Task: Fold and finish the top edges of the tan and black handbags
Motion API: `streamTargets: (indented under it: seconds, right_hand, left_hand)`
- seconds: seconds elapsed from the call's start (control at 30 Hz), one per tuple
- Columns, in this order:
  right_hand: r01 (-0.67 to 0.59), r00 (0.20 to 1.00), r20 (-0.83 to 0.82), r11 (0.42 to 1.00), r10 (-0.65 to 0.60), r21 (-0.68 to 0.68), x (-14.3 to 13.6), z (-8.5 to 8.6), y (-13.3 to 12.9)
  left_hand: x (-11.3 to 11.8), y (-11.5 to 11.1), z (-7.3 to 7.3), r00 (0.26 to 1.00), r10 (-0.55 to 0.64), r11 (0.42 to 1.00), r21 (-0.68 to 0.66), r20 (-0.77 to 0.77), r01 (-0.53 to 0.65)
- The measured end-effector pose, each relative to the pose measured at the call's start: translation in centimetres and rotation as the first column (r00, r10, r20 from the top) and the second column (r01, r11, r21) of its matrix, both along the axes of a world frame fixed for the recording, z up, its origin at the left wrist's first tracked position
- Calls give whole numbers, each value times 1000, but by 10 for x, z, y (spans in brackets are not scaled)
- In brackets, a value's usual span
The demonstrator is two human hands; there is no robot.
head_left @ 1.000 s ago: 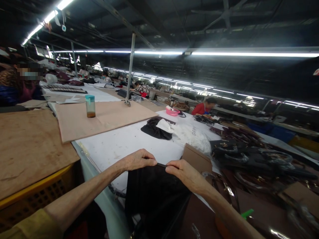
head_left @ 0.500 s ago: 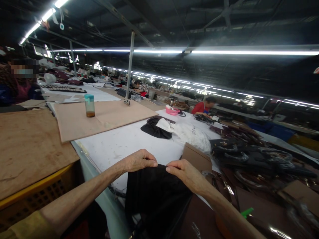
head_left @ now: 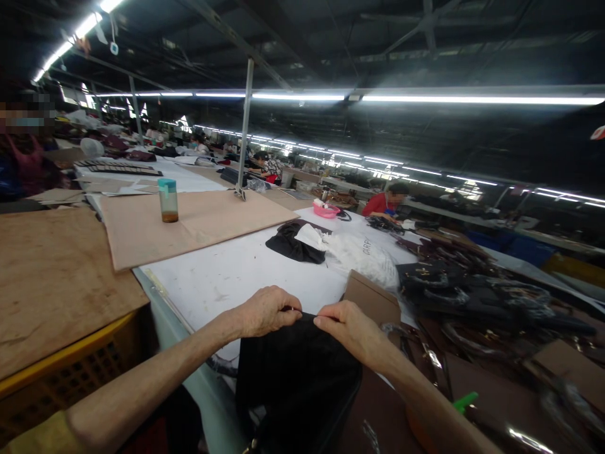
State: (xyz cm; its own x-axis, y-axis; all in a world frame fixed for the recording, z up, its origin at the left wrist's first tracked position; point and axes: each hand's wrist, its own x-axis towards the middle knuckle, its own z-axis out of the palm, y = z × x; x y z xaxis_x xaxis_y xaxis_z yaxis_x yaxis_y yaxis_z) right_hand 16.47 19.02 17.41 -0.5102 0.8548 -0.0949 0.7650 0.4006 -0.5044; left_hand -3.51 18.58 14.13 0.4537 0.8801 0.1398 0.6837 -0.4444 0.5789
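At the near edge of the table, a soft black bag [head_left: 297,378] hangs between my hands, its top edge pulled up and a small gold-coloured metal piece at its bottom left. My left hand [head_left: 271,312] pinches that top edge with thumb and fingers. Just to the right, my right hand [head_left: 350,328] grips the same edge, a short stretch of it showing between the two hands. The bag's lower part runs out of view at the bottom.
Brown and black bags [head_left: 472,296] pile up on the right. Ahead lie black cloth [head_left: 293,243] and a white printed bag [head_left: 363,255]. A bottle [head_left: 168,200] stands on a beige board [head_left: 212,217]. A yellow crate [head_left: 89,353] is at left. Co-workers sit farther off.
My left hand has shifted slightly right and turned a little along the bag's edge, nearer my right hand. The view has swung slightly; both hands keep hold of the bag.
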Motion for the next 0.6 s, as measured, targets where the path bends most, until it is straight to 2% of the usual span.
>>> streamTargets:
  seconds: [0.1,0.17,0.33,0.47,0.53,0.6]
  right_hand:
    - [-22,997,82,979,5,202,-4,1,-6]
    - [-37,992,122,966,6,255,-5,1,-8]
    - [-62,980,200,957,4,285,-5,0,-7]
    - [-146,970,229,950,83,276,-11,-4,-4]
    - [-172,973,193,952,125,254,-15,-5,-4]
    - [-164,978,161,960,130,228,-17,-4,-4]
  left_hand:
    - [4,-2,0,999,3,997,82,-35,0]
    - [5,-2,-2,1000,-3,996,91,-26,5]
    - [10,-5,-4,999,6,990,144,-36,0]
    - [14,-9,-3,999,51,989,140,-18,-48]
    - [10,-10,1,999,35,996,83,27,-37]
    - [-1,-11,6,996,-22,999,-24,92,24]
